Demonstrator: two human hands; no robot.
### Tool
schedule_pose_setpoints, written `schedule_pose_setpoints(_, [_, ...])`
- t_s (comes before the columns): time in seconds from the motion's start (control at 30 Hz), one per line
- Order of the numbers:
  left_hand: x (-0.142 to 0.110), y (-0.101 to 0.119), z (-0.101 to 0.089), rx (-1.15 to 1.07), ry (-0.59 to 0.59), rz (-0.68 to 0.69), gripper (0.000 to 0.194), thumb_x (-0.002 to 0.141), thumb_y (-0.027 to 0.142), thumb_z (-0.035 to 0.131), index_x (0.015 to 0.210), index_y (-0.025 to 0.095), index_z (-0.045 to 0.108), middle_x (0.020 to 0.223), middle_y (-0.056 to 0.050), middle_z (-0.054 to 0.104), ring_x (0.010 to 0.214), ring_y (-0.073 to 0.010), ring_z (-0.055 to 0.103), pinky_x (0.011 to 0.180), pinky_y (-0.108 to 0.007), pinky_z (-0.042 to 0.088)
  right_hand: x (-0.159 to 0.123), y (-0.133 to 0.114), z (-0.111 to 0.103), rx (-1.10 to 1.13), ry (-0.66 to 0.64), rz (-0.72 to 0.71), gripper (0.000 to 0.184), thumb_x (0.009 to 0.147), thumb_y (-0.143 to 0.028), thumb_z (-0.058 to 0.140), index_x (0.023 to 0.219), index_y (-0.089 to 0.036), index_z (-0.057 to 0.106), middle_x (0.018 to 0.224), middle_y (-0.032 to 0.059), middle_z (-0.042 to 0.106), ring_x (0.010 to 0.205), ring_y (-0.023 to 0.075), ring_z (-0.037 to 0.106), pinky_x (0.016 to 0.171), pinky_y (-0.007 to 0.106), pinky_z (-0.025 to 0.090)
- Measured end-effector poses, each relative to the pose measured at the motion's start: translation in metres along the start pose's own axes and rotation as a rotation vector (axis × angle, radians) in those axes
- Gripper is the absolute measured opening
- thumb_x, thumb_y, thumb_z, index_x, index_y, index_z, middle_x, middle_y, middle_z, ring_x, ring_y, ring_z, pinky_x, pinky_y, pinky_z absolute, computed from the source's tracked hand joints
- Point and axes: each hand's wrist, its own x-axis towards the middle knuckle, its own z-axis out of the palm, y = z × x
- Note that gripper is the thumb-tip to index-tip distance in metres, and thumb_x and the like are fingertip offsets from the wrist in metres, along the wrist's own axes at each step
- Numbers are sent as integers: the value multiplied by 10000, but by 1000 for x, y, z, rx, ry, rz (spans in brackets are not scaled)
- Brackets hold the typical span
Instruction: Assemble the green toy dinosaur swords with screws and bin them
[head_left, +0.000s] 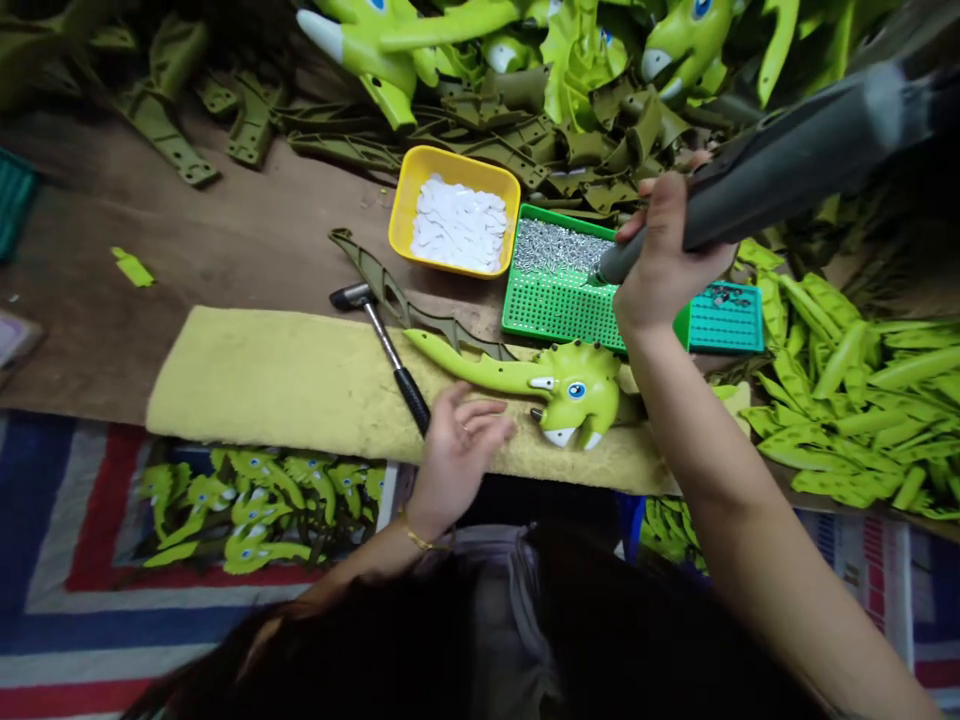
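Gripping a grey power screwdriver (787,165) in the clenched right hand (664,255), tip just at a green perforated plastic tray of silver screws (551,320) toward the far edge of the brown worktop (97,340). Left hand (457,455) is released, fingers spread, just beside a lime-green plastic dinosaur head piece (577,390) with a long tapered neck, lying on a long yellow felt pad (285,380) along the worktop's near edge. Steel-shafted hammer with black grip (382,345) rests on the pad, near the left hand. Square yellow plastic tub of white pieces (457,160) sits beside the tray. Olive and lime plastic parts (847,400) are heaped along the far edge and right side.
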Motion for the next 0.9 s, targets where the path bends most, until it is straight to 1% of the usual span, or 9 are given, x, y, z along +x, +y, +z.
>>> schedule_pose_setpoints(0.13, [18, 19, -9, -217, 127, -15, 754, 737, 240, 740, 1360, 244, 316, 972, -25, 658, 912, -185, 703, 929, -431, 565, -4, 35, -6, 19, -73, 95, 513, 795, -688, 554, 1086, -266, 530, 821, -4, 611, 520, 85, 491, 496, 303, 444])
schedule_pose_setpoints(0.23, [32, 25, -9, -235, 119, 4, 668, 741, 236, 738, 1310, 250, 389, 1007, -48, 680, 991, -215, 688, 921, -449, 570, -5, 48, -12, 31, -270, 191, 542, 835, -706, 469, 1166, -280, 521, 826, 9, 629, 585, 114, 511, 585, 331, 453])
schedule_pose_setpoints(0.3, [37, 25, -9, -225, 99, 19, 587, 738, 255, 748, 1238, 240, 440, 956, -37, 691, 962, -223, 696, 879, -452, 589, -2, 46, -13, 84, -264, 196, 489, 836, -670, 511, 1167, -309, 526, 859, -1, 641, 594, 115, 511, 599, 338, 446])
schedule_pose_setpoints(0.47, [35, 24, -3, -207, 52, -8, 445, 694, 280, 793, 1021, 172, 511, 887, -38, 696, 847, -201, 712, 774, -385, 626, -2, -14, -15, 337, -62, 44, 291, 815, -477, 662, 1056, -337, 577, 829, -59, 612, 499, 54, 475, 457, 277, 387])
schedule_pose_setpoints(0.53, [32, 22, 2, -226, 35, -33, 455, 677, 280, 808, 993, 163, 502, 902, -46, 701, 852, -204, 715, 782, -389, 626, -13, -48, -20, 387, -107, 39, 252, 845, -477, 624, 1047, -327, 605, 807, -61, 601, 478, 45, 489, 411, 238, 364])
schedule_pose_setpoints(0.63, [32, 17, 6, -271, 19, -51, 516, 640, 289, 838, 997, 167, 486, 896, -35, 703, 850, -215, 720, 788, -409, 627, -39, -84, -32, 474, -321, 104, 275, 835, -459, 646, 1083, -344, 624, 838, -61, 629, 461, 50, 503, 396, 227, 412])
schedule_pose_setpoints(0.73, [35, 12, 6, -281, 7, -36, 537, 629, 304, 852, 990, 173, 478, 871, -23, 702, 825, -207, 720, 774, -388, 628, -60, -92, -42, 486, -483, 115, 348, 800, -479, 665, 1132, -389, 605, 862, -60, 645, 558, 93, 576, 511, 257, 525])
schedule_pose_setpoints(0.83, [36, 8, 4, -281, -6, -10, 519, 651, 307, 841, 992, 182, 470, 866, -18, 701, 821, -194, 716, 775, -367, 621, -68, -87, -45, 440, -540, 94, 369, 805, -468, 649, 1163, -397, 597, 865, -50, 638, 673, 120, 617, 618, 275, 565])
schedule_pose_setpoints(0.9, [36, 6, 3, -284, -16, -2, 507, 665, 302, 830, 997, 187, 464, 868, -15, 698, 828, -195, 716, 798, -385, 614, -69, -83, -45, 446, -538, 62, 378, 803, -439, 658, 1172, -382, 601, 860, -47, 636, 613, 104, 593, 598, 267, 559])
